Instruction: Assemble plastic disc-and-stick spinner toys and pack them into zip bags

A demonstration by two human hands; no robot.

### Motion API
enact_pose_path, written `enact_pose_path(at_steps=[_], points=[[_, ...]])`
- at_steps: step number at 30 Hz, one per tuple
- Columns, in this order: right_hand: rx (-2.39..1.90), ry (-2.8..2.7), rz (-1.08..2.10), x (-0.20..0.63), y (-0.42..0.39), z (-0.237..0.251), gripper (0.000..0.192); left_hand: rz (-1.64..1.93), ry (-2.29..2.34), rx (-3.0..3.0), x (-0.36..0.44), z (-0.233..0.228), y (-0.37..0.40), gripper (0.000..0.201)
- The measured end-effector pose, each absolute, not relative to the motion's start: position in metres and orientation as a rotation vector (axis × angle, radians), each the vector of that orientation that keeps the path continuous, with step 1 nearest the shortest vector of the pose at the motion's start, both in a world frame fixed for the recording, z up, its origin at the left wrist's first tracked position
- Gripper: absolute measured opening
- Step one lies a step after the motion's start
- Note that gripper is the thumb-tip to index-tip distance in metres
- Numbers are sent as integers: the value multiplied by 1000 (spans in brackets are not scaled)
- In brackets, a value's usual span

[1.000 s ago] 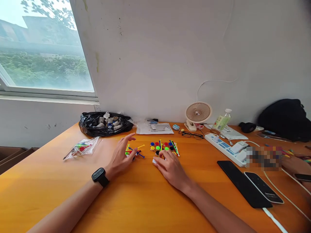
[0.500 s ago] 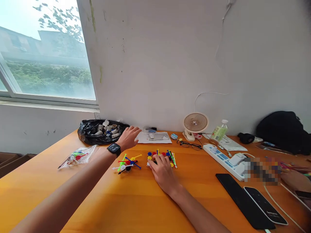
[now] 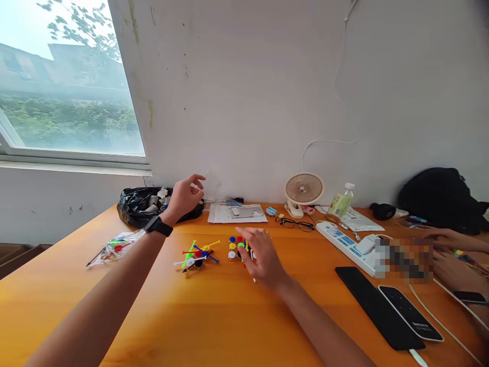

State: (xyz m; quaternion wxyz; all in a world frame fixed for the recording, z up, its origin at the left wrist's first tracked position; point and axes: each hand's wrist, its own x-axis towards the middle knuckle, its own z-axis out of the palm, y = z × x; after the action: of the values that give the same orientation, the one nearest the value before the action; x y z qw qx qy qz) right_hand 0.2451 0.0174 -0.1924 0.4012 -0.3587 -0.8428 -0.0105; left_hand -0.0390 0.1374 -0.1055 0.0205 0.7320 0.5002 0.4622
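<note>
Since the earlier frames the left hand [image 3: 186,195] has left the bench surface and risen toward the far edge; the right hand [image 3: 260,256] has lifted off the coloured pieces [image 3: 237,245] and shows motion blur.

The left hand is raised above the black plastic bag [image 3: 137,210] at the far left of the bench [image 3: 214,316], with thumb and forefinger curled together, pinching a thin, pale sliver that is too small to identify. A black wristwatch [image 3: 158,226] sits on that wrist.

The right hand hovers just above the bench, mid-width, fingers loosely spread; whether it holds anything cannot be told. The coloured pieces, small round discs and sticks, lie just beyond its fingertips. Beside them to the left lies an assembled cluster of sticks and discs [image 3: 196,254], untouched. A clear packet [image 3: 114,246] of similar parts lies nearer the left edge.

Along the far edge stand a small fan [image 3: 303,189], spectacles [image 3: 294,223], a bottle [image 3: 341,202] and a power strip [image 3: 346,240]. Two phones [image 3: 393,312] lie near the right edge. Another person's hands [image 3: 451,255] rest at the right edge.
</note>
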Motion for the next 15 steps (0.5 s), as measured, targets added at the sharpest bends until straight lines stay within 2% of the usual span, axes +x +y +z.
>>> enact_pose_path(at_steps=[4,6,7,9,11,15], points=[[-941,-1789,100,245,44,-154,53,1150,1086,2087,-43,-81,95,24],[-955,-1662,310,244,61,-134,69,993,940,2053,-38,-74,79,25],[-937,-1639,478,243,69,-126,68,924,893,2037,-36,-72,73,26],[-827,-1696,908,244,84,-117,53,852,846,2027,-33,-69,65,24],[-736,-1734,1151,245,93,-118,42,868,848,2032,-33,-68,63,24],[-744,-1761,1128,245,96,-120,42,918,851,2035,-39,-70,66,28]])
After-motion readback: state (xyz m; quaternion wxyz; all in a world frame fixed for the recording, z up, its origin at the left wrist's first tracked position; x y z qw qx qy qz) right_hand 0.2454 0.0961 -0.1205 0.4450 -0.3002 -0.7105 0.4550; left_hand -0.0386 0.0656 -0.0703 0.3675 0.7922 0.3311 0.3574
